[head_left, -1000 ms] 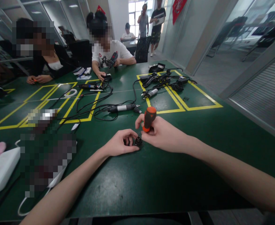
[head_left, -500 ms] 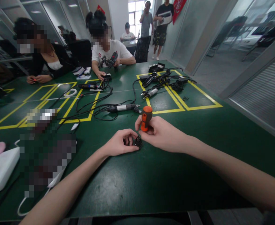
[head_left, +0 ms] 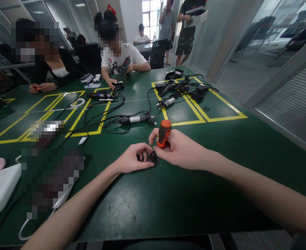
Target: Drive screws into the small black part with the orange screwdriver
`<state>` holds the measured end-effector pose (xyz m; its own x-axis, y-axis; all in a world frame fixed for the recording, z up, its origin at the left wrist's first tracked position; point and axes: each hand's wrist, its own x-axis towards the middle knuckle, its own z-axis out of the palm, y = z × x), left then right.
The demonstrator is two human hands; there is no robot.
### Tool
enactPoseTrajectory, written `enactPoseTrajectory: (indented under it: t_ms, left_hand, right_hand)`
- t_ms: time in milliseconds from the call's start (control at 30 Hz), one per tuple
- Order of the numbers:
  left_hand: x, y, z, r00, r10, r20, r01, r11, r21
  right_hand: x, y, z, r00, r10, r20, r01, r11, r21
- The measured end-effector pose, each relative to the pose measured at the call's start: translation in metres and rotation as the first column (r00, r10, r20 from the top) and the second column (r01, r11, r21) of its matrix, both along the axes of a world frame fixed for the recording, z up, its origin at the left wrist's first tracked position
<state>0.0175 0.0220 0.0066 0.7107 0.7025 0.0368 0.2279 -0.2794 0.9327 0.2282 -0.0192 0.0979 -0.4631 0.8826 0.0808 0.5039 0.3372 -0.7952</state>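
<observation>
My left hand (head_left: 134,158) rests on the green table, with thumb and fingers closed around a small dark round part (head_left: 153,157) that has a raised metal collar on top. Just to its right, my right hand (head_left: 177,147) grips a screwdriver (head_left: 164,133) by its stubby orange and dark grey handle. The handle stands nearly upright, its top leaning a little to the right. My fingers hide the screwdriver's shaft and tip, so I cannot tell whether it touches the part.
Ahead lie a silver and black handheld power tool (head_left: 136,119) and its looped cable. Yellow tape (head_left: 186,123) frames more tools and cords, with small screws (head_left: 206,108) at the right. A white box (head_left: 4,189) is at the left edge. A co-worker (head_left: 125,57) sits across the table.
The screwdriver handle has tipped slightly to the right in my right hand. My left hand stays on the round part. Two people in the background have walked closer.
</observation>
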Motion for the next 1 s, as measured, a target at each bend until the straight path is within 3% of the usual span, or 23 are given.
enactPoseTrajectory:
  t_ms: [800,1000]
  left_hand:
    - [0.0003,-0.0004,0.0019,1.0,0.006,-0.014,-0.006,1.0,-0.004]
    - [0.0002,-0.0001,0.0009,1.0,0.001,0.0,-0.001,1.0,-0.004]
  right_hand:
    - [-0.0009,0.0005,0.0007,1.0,0.002,0.008,-0.002,0.998,-0.06]
    - [0.0001,0.0016,-0.0027,1.0,0.013,0.011,-0.013,1.0,-0.009]
